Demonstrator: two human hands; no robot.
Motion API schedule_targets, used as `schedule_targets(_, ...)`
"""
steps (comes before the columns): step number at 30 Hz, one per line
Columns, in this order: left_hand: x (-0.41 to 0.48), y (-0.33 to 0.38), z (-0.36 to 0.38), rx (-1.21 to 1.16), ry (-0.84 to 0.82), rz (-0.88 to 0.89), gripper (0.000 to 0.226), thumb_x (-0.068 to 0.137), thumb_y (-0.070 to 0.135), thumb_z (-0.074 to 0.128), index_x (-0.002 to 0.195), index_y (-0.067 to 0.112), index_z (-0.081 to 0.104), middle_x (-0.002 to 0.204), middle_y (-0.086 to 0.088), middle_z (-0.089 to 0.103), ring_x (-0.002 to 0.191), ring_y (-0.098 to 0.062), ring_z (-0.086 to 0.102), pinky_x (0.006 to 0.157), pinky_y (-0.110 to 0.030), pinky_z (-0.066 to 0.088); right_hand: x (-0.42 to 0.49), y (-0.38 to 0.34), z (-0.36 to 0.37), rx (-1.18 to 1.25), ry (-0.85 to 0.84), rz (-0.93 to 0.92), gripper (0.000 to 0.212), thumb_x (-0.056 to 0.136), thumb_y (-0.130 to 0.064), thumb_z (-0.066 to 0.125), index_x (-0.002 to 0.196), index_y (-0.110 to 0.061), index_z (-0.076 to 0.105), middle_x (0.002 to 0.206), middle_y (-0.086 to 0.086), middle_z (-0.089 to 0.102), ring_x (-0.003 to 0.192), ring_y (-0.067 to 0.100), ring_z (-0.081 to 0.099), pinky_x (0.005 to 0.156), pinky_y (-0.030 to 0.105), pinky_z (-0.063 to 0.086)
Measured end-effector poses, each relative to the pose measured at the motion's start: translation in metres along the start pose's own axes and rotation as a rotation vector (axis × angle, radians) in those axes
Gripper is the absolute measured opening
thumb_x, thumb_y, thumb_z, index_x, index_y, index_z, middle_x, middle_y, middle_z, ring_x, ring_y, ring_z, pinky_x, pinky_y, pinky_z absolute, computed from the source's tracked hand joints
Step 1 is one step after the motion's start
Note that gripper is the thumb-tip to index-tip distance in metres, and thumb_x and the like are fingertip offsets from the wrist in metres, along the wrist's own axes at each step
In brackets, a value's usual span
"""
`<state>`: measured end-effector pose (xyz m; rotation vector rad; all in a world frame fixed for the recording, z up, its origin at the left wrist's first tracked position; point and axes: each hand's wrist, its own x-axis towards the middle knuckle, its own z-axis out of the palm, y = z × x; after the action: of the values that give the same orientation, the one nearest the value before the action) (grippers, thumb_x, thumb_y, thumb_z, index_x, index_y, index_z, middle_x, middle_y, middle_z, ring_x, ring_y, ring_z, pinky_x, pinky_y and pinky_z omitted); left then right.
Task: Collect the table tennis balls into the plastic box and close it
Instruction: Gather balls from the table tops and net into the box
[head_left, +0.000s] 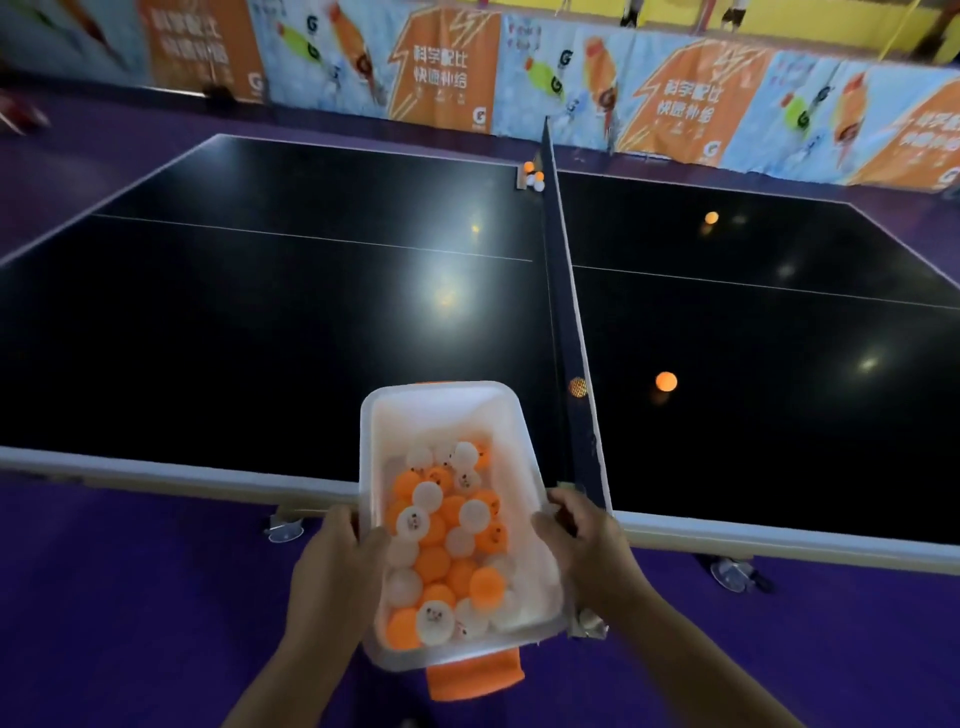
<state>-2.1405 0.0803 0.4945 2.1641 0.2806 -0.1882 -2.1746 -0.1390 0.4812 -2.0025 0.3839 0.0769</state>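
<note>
The box (441, 410) is held between the two hands, above the near edge of the tabletop (260, 338). The left hand (332, 566) grips its left long wall and the right hand (582, 540) grips the right one, with fingers curled over the rim. The many orange and white balls (441, 545) inside are probably very light, so the load should be easy. The thin plastic walls may bend if squeezed, so a hold at mid-wall on both sides looks best, with the box kept level. An orange ball (666, 382) lies ahead of the right hand, past the net (563, 291). It is smooth and will likely roll at a touch, so it is better to cup it from above. No lid is visible.
</note>
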Motion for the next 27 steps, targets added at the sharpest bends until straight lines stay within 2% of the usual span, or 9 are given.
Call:
schedule_targets(4,0.049,0.014,0.025,0.008,-0.009,0.052,0.010,0.093,0.019,0.053,0.087,0.011,0.050,0.067,-0.003,0.054,0.054,-0.013,0.047,0.047,-0.024,0.034,0.030,0.000,-0.016,-0.020,0.084,0.020,0.015,0.093,-0.026,0.055,0.107,-0.029,0.058,0.087,-0.007,0.066,0.075,0.005,0.063,0.057,0.017,0.049)
schedule_targets(9,0.108,0.042,0.060,0.034,-0.081,0.063,0.012,0.095,0.025,0.050,0.096,0.014,0.048,0.073,0.000,0.056,0.059,-0.012,0.055,0.048,-0.023,0.037,0.066,0.007,-0.047,-0.030,0.214,0.082,0.015,0.092,-0.016,0.059,0.098,-0.030,0.059,0.082,0.001,0.066,0.068,0.011,0.062,0.053,0.014,0.048)
schedule_targets(14,0.147,0.057,0.087,0.108,-0.079,0.056,0.012,0.096,0.029,0.046,0.097,0.017,0.048,0.075,-0.001,0.059,0.062,-0.016,0.060,0.052,-0.028,0.047,0.095,0.022,-0.074,-0.014,0.291,0.105,0.021,0.092,-0.006,0.056,0.091,-0.026,0.063,0.076,0.000,0.067,0.055,-0.002,0.058,0.052,0.011,0.048)
schedule_targets(19,0.161,0.060,0.107,0.127,-0.103,0.005,0.014,0.096,0.031,0.045,0.100,0.017,0.047,0.079,0.000,0.058,0.066,-0.015,0.060,0.055,-0.028,0.045,0.125,0.040,-0.086,0.016,0.262,0.128,0.022,0.092,-0.009,0.056,0.088,-0.029,0.063,0.077,0.001,0.068,0.062,0.011,0.060,0.050,0.014,0.046)
schedule_targets(23,0.166,0.055,0.121,0.166,-0.066,0.029,0.015,0.098,0.027,0.042,0.098,0.013,0.049,0.077,0.000,0.056,0.065,-0.014,0.056,0.058,-0.031,0.046,0.162,0.055,-0.102,0.016,0.222,0.129,0.017,0.094,-0.010,0.054,0.094,-0.022,0.065,0.079,0.003,0.068,0.063,0.015,0.061,0.057,0.022,0.046)
schedule_targets(27,0.169,0.056,0.134,0.362,0.019,0.020,0.015,0.099,0.027,0.040,0.096,0.014,0.047,0.073,0.001,0.052,0.061,-0.014,0.053,0.057,-0.032,0.046,0.211,0.073,-0.123,0.020,0.173,0.108,0.020,0.094,-0.008,0.052,0.091,-0.021,0.065,0.079,0.005,0.067,0.066,0.018,0.061,0.060,0.026,0.049)
